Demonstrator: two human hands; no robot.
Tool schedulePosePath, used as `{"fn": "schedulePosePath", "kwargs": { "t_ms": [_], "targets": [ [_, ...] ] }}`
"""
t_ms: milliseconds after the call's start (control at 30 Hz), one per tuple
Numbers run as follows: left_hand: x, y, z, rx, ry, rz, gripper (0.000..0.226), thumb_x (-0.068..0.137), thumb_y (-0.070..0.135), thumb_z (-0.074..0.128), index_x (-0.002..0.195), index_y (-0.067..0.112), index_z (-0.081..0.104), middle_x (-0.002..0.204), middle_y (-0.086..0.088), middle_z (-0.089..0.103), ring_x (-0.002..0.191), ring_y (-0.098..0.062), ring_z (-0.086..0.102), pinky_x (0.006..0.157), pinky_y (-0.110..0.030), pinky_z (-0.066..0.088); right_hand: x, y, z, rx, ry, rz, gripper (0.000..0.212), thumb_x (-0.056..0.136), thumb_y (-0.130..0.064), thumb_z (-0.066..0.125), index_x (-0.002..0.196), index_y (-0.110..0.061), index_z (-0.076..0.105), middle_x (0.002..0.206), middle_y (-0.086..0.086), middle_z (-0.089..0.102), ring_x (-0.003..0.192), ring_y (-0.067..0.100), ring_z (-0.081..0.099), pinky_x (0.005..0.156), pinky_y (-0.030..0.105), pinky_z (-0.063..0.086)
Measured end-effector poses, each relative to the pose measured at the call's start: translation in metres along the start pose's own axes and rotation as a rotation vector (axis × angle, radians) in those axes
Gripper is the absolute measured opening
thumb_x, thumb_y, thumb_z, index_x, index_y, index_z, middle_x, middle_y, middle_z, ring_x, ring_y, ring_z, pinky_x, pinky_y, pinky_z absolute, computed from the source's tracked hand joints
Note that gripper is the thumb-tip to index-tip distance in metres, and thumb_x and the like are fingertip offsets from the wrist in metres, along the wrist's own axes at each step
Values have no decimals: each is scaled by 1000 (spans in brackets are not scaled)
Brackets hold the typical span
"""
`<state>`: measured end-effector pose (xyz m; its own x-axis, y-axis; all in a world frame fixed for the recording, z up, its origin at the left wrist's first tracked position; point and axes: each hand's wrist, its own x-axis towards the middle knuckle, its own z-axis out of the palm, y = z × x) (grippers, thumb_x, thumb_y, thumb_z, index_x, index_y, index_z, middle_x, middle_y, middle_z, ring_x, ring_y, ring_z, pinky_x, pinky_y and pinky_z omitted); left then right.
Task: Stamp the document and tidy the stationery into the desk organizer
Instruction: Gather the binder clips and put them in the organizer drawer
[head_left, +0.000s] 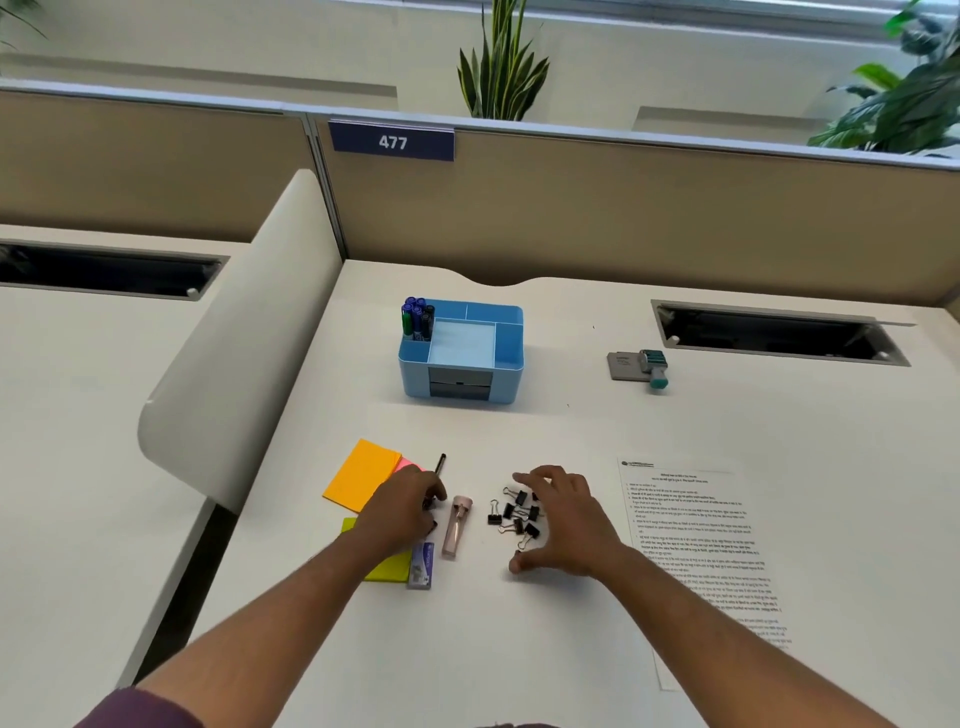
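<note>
Your right hand (563, 522) spread loose over binder clips (514, 515), gripping nothing. Your left hand (402, 506) curled down on small black stuff beside pen (440, 464), can't tell if gripping. Document (696, 551) lying right of clips. Stamp (653, 368) far right of organizer (461, 353), markers (417, 318) in its back-left slot.

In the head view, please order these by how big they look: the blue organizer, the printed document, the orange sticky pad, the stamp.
1. Document, though it lies nearest the camera, which enlarges it.
2. Organizer.
3. Orange pad, partly hidden by the left hand.
4. Stamp, farther off, so its rank is less sure.
</note>
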<state>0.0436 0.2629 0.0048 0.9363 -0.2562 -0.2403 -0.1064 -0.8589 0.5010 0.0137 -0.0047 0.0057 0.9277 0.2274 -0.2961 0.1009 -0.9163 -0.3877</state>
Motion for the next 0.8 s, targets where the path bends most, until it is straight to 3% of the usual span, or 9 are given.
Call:
{"fn": "schedulePosePath", "kwargs": {
  "t_ms": [133,233,333,600,800],
  "targets": [
    [5,-4,-8,-170,21,-53,38,77,-5,68,102,23,69,103,3,66,93,-11,61,74,-16,48,-3,3,7,-71,-37,-6,122,49,-62,90,153,-43,29,145,-14,30,129,18,30,97,34,46],
    [4,-9,-11,-203,29,-56,43,78,-13,59,103,21,69,103,0,69,95,-12,64,74,-12,48,-1,-2,14,49,-3,-11,106,57,-45,94,149,-37,42,139,-13,36,125,17,34,93,28,45],
    [1,-9,-9,-167,30,-40,42,82,-13,56,106,17,71,105,1,69,98,-12,63,80,-12,47,2,-6,18,107,28,-19,89,66,-37,91,144,-33,50,136,-10,41,122,20,40,95,30,45],
    [-9,0,6,9,-46,43,42,80,10,75,118,22,65,112,3,57,99,-11,56,86,-22,51,9,-21,11,-29,-45,-20,110,59,-61,86,150,-52,26,137,-13,31,121,17,34,84,32,51],
    [-5,5,7,88,-27,82,37,84,5,69,118,20,65,112,1,55,97,-11,55,81,-16,46,18,-29,14,-29,-24,-20,65,74,-51,80,133,-47,51,130,-8,35,115,21,37,80,31,49]
  ]
}}
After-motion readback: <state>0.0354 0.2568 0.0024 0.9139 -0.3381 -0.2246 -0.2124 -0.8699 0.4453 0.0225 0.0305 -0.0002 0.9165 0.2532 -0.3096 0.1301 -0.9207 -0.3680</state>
